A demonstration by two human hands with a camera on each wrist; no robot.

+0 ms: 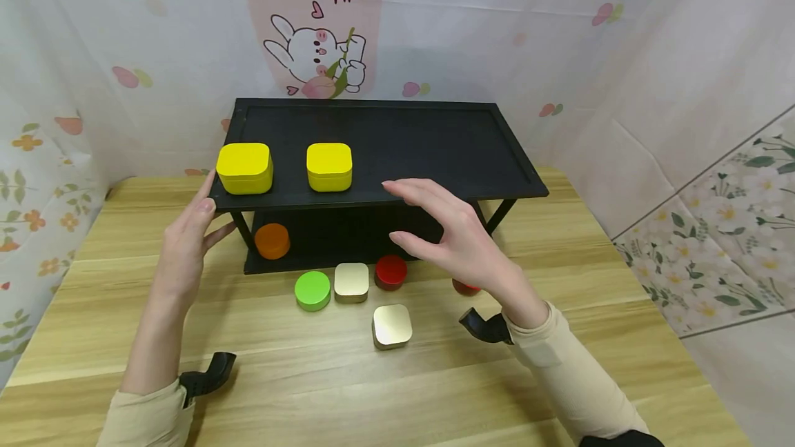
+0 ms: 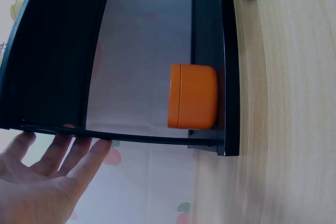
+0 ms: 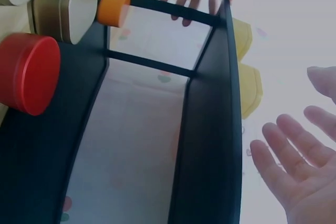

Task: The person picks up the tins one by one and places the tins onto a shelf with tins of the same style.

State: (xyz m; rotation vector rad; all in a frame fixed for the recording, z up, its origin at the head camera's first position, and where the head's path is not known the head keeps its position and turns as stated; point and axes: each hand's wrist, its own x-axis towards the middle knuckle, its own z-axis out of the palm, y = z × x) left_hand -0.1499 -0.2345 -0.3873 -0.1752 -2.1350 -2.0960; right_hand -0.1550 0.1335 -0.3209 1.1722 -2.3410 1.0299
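Observation:
My left hand (image 1: 183, 250) touches the left end of a black two-tier shelf (image 1: 397, 150), its fingers (image 2: 86, 163) spread and fairly straight against the side frame. Close to it on the top tier is a yellow tin (image 1: 245, 169); a second yellow tin (image 1: 329, 167) sits to the right. Over the shelf's front edge my right hand (image 1: 450, 226) hovers with thumb and fingers apart, holding nothing. On the lower tier at the left stands an orange round tin (image 2: 194, 97). Part of a red tin (image 1: 464, 287) shows below the right hand, mostly hidden by it.
In front of the shelf on the wooden table (image 1: 298, 392) stand a green round tin (image 1: 312, 290), a gold square tin (image 1: 351, 282) and a red round tin (image 1: 390, 272). Another gold tin (image 1: 392, 326) is nearer me. A patterned curtain (image 1: 466, 33) hangs behind.

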